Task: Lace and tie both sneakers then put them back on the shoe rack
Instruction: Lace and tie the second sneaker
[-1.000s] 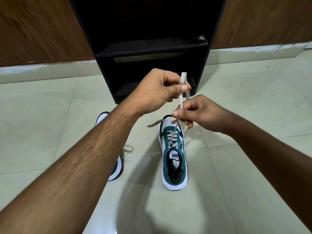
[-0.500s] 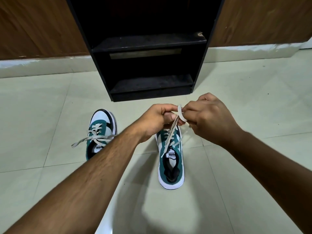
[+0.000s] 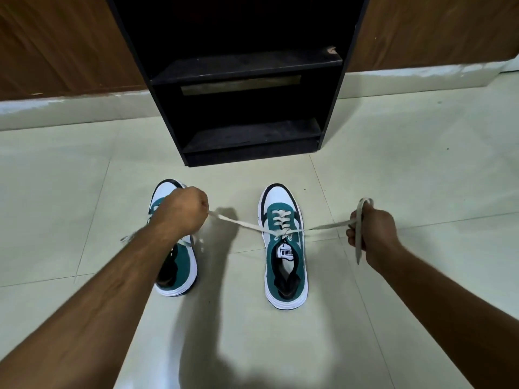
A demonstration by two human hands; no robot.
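Hands (image 3: 276, 220) apart, laced sneaker (image 3: 284, 248) between.

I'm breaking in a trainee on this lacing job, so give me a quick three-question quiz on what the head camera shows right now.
1. True or false: both sneakers already sit on the black shoe rack.
2. Which sneaker's lace is being pulled tight: A) right sneaker, B) left sneaker?
3. Fill in: the left hand and the right hand pull the lace ends ____.

Key:
1. False; both stand on the tiled floor in front of the rack.
2. A; its lace crosses in a knot over the tongue.
3. Apart, out to either side.
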